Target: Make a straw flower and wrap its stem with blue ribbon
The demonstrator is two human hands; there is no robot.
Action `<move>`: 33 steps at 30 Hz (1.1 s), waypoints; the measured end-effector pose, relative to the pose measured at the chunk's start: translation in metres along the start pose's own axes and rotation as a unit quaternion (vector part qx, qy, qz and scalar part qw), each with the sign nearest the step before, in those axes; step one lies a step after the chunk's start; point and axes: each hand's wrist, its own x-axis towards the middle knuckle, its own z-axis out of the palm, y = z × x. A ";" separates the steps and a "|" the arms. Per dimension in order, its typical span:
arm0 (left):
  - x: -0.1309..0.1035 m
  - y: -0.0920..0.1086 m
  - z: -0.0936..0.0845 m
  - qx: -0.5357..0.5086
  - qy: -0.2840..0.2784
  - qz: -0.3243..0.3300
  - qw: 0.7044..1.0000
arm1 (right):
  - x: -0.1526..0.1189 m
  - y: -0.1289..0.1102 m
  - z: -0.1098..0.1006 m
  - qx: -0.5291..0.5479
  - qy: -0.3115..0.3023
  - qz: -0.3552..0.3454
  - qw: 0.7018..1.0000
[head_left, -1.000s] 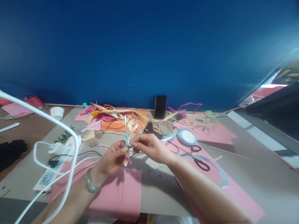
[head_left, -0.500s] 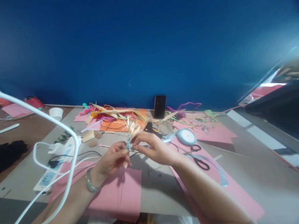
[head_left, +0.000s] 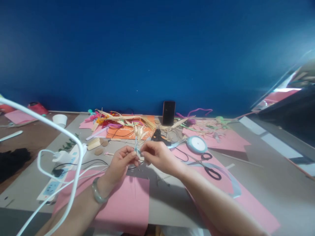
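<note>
Near the middle, a small bundle of pale straw-like strips (head_left: 139, 131) stands upright with light blue ribbon (head_left: 136, 148) around its lower part. My left hand (head_left: 125, 160) pinches the ribbon-wrapped stem from the left. On the other side my right hand (head_left: 157, 156) has its fingertips closed on the light blue ribbon, close to my left fingertips. Beyond the right hand lies a ribbon spool (head_left: 197, 144), with dark-handled scissors (head_left: 213, 173) in front of it on pink paper (head_left: 248, 203).
A white power strip (head_left: 52, 184) and a looping white cable (head_left: 79, 164) occupy the left. Behind the hands are a phone (head_left: 168, 113), a black glue gun (head_left: 158, 136), orange paper (head_left: 118, 131) and wooden pieces (head_left: 94, 143). A white cup (head_left: 59, 120) stands back left.
My right hand has moved slightly down and its fingers have drawn together at the ribbon. The ribbon at the stem now looks gathered between both hands.
</note>
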 end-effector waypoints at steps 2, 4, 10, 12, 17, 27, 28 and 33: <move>0.001 -0.001 0.000 0.020 0.018 0.023 0.999 | 0.004 0.004 0.005 0.040 0.010 0.006 0.999; 0.001 -0.002 -0.001 0.048 0.030 0.043 0.997 | 0.006 0.007 0.010 0.087 0.027 0.020 0.996; -0.002 -0.005 -0.001 0.105 0.043 0.088 0.990 | 0.007 0.011 0.025 0.190 0.076 0.036 0.978; -0.003 -0.005 0.000 0.107 0.055 0.092 0.988 | 0.006 0.012 0.029 0.219 0.064 0.027 0.973; -0.006 -0.007 0.000 0.154 0.086 0.114 0.978 | 0.004 0.013 0.036 0.189 0.107 0.019 0.976; -0.008 -0.017 -0.004 0.276 0.122 0.198 0.933 | -0.001 0.018 0.048 0.074 0.176 -0.018 0.982; -0.008 -0.018 -0.004 0.282 0.123 0.201 0.930 | -0.001 0.018 0.047 0.062 0.181 -0.024 0.981; -0.008 -0.016 0.003 0.277 0.094 0.186 0.938 | 0.001 0.016 0.036 0.059 0.175 -0.041 0.982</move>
